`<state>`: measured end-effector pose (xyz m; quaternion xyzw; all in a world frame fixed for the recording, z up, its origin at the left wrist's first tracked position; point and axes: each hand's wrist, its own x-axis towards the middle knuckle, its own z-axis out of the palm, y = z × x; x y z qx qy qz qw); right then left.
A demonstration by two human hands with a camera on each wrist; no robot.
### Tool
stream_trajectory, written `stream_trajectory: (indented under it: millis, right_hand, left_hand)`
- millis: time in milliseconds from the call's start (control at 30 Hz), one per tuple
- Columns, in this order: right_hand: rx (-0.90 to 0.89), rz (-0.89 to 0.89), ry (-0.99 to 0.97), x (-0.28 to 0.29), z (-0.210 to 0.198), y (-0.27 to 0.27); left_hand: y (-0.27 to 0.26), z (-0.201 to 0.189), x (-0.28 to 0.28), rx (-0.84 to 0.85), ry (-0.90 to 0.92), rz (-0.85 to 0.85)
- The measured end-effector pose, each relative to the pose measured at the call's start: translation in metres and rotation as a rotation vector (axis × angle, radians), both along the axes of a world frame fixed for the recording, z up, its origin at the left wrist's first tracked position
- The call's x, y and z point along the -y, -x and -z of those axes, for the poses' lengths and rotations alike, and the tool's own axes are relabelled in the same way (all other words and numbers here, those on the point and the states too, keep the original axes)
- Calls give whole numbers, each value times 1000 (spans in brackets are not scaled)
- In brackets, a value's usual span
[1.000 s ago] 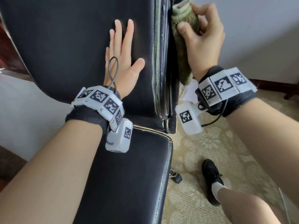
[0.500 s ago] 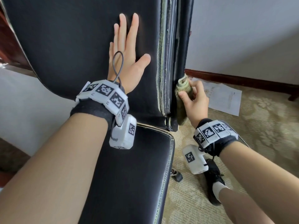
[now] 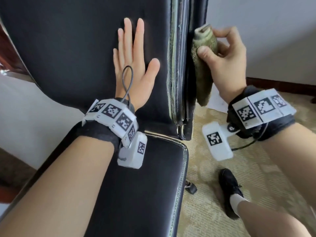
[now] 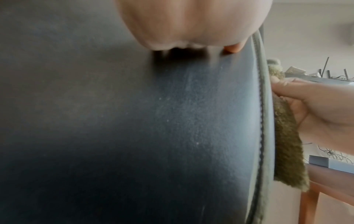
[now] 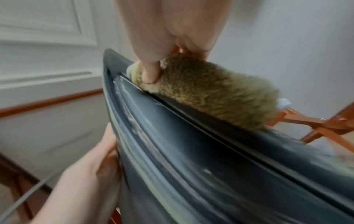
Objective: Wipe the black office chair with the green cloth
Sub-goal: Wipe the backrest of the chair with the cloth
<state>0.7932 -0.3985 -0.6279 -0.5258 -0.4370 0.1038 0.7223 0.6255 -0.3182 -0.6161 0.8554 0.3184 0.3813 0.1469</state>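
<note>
While the left hand (image 3: 131, 65) lies flat with straight fingers on the black office chair (image 3: 68, 48) backrest, the right hand (image 3: 225, 65) grips the fuzzy olive-green cloth (image 3: 203, 65), hanging lengthwise against the backrest's right edge.

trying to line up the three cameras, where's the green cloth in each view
Head: green cloth upper right of centre, held in the right hand against the backrest's side edge.
Left wrist: right side, behind the backrest's piped edge.
Right wrist: upper centre, under the thumb.
Shared landmark: that piped edge of the black office chair.
</note>
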Motion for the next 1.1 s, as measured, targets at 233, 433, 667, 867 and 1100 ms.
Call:
stream_trajectory:
  millis: [233,433,667,867,1100]
  right_hand:
    - [-21,-45,156,11,67,3]
    - [-74,6,174,10,103,10]
    - [-34,153,332,15,151,20]
    - [-181,109,346,16,152,16]
    - [-151,21,36,4,84,11]
  left_hand:
    - [-4,27,5,35,10,-26]
    - [-4,34,5,25,6,-20]
    - [-2,32,4,-12,13,-17]
    - [-2,33,3,-9,15,-30]
    - [-1,32,2,-7,24,-17]
